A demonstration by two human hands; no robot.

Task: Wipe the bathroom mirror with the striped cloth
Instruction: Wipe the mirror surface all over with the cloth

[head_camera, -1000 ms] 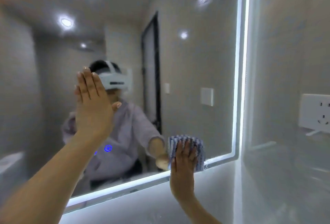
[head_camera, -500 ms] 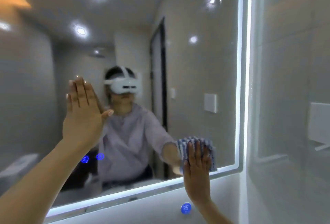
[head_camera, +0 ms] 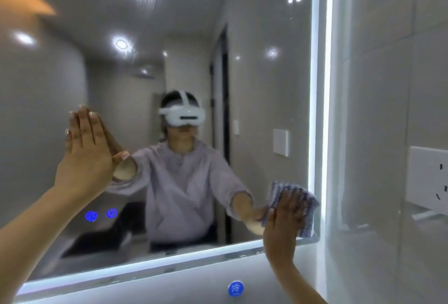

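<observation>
Blue-and-white striped cloth [head_camera: 306, 209] lies flat against the bathroom mirror [head_camera: 266, 80], in the lower right corner of the glass, just beside the lit strip [head_camera: 320, 90] that runs up the right edge. The right hand [head_camera: 282, 223] presses on it with an open palm. The fingers [head_camera: 292, 198] are straight, point upward and do not curl round the fabric, so the cloth is held only between the palm and the glass. Part of the cloth shows above the fingertips and more of it shows to the right of the hand. Its lower edge reaches down to the bottom border of the mirror.

The left hand [head_camera: 86, 155] is well apart from the cloth, on the left part of the glass. Its fingers are straight and close together, the thumb stands out to the right, and it holds nothing. Its reflection meets it at the fingers, so it seems to touch the glass.

Two blue glowing icons [head_camera: 91, 216] are in the glass under the left hand. A round blue mark [head_camera: 235, 288] is on the wall below the mirror, near the right forearm. A white socket [head_camera: 429, 177] is on the tiled wall [head_camera: 388, 73] to the right. The reflection shows a person with a white headset [head_camera: 181, 114] and a pale purple shirt [head_camera: 179, 189].
</observation>
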